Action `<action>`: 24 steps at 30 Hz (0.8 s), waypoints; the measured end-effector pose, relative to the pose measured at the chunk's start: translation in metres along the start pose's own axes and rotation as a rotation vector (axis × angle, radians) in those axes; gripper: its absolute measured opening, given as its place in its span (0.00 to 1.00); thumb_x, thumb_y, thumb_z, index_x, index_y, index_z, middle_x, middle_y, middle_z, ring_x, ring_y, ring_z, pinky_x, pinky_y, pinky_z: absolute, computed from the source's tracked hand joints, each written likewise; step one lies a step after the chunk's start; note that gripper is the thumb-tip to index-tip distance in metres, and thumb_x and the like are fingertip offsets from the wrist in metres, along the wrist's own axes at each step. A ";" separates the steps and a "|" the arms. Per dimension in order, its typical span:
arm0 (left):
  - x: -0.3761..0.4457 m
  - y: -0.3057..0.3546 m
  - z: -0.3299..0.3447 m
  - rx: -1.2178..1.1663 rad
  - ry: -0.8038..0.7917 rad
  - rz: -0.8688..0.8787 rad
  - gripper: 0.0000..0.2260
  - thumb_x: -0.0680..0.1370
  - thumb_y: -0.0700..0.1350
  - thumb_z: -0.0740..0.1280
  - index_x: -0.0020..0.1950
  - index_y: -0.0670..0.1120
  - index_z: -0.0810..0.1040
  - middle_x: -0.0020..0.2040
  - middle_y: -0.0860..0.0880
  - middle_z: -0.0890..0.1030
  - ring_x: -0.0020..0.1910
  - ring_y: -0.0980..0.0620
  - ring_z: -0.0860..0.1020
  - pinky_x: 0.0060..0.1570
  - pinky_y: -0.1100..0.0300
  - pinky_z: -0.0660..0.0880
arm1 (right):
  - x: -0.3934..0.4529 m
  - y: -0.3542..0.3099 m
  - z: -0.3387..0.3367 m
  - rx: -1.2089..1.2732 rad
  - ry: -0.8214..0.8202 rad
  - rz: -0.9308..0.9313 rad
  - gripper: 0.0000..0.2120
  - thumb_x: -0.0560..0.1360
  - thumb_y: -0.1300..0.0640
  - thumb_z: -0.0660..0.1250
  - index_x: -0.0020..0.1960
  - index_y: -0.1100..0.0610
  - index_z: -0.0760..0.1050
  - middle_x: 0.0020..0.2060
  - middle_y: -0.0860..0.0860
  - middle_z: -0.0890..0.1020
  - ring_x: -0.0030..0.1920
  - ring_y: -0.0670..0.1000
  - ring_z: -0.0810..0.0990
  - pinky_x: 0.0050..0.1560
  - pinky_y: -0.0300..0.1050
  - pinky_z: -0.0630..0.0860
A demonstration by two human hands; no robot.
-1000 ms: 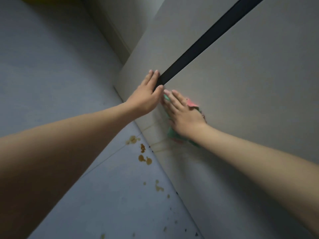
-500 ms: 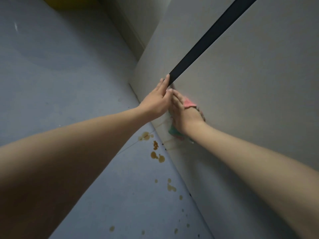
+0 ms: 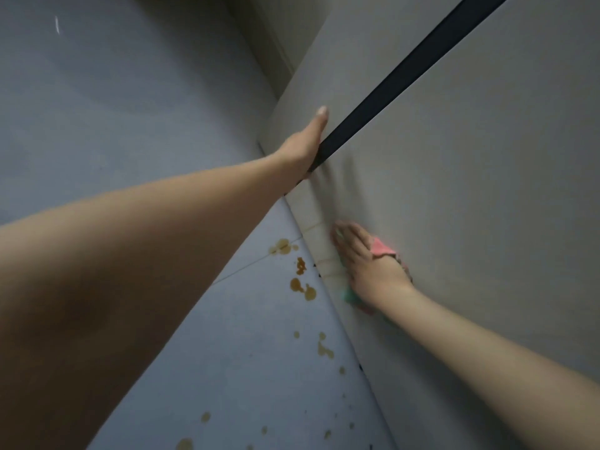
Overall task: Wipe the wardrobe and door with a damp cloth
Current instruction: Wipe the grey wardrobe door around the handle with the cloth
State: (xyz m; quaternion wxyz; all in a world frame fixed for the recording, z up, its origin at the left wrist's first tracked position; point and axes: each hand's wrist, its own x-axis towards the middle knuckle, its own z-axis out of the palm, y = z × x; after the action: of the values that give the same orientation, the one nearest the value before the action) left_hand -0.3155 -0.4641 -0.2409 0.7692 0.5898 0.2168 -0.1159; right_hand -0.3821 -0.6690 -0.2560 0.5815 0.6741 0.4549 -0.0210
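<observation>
A pale grey wardrobe panel fills the right side, with a long black strip running down it. My left hand lies flat with straight fingers against the panel, beside the strip's lower end. My right hand presses a pink and green cloth flat against the panel low down, near its bottom edge. Most of the cloth is hidden under the hand.
The grey tiled floor spreads to the left and below. Brown stains dot the floor along the panel's base. A corner of pale wall shows at the top.
My right hand has slid the cloth down the panel and away from my left hand. My left hand has stayed by the strip's lower end.
</observation>
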 end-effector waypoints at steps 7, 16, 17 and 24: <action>0.000 0.021 0.016 0.036 -0.073 -0.029 0.36 0.71 0.67 0.66 0.68 0.41 0.68 0.64 0.46 0.71 0.61 0.45 0.72 0.63 0.52 0.72 | 0.032 0.004 -0.005 -0.088 -0.022 -0.023 0.33 0.81 0.55 0.52 0.76 0.67 0.38 0.76 0.62 0.40 0.75 0.64 0.37 0.64 0.66 0.26; 0.002 0.002 0.027 -0.137 -0.016 -0.141 0.57 0.62 0.74 0.67 0.79 0.47 0.45 0.77 0.42 0.56 0.75 0.41 0.58 0.71 0.44 0.60 | 0.011 0.001 -0.017 0.062 -0.101 -0.096 0.36 0.81 0.46 0.46 0.70 0.70 0.30 0.76 0.63 0.39 0.74 0.64 0.36 0.55 0.62 0.15; 0.002 -0.003 0.035 -0.142 0.004 -0.143 0.54 0.65 0.74 0.65 0.78 0.51 0.38 0.78 0.43 0.48 0.77 0.42 0.51 0.74 0.43 0.52 | 0.017 0.004 -0.017 0.054 -0.095 -0.093 0.35 0.81 0.47 0.45 0.71 0.70 0.31 0.76 0.62 0.40 0.74 0.63 0.36 0.55 0.63 0.17; 0.005 0.000 0.044 -0.155 0.069 -0.149 0.50 0.67 0.74 0.61 0.77 0.56 0.36 0.78 0.45 0.40 0.77 0.44 0.43 0.73 0.40 0.44 | 0.056 0.023 -0.032 -0.027 -0.029 -0.030 0.33 0.82 0.46 0.44 0.75 0.69 0.42 0.76 0.62 0.46 0.74 0.65 0.40 0.57 0.70 0.20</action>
State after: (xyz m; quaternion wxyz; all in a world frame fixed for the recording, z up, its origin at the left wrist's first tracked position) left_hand -0.3024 -0.5055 -0.2344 0.7938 0.5146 0.2947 -0.1350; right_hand -0.3504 -0.6079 -0.2591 0.5966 0.6589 0.4570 -0.0332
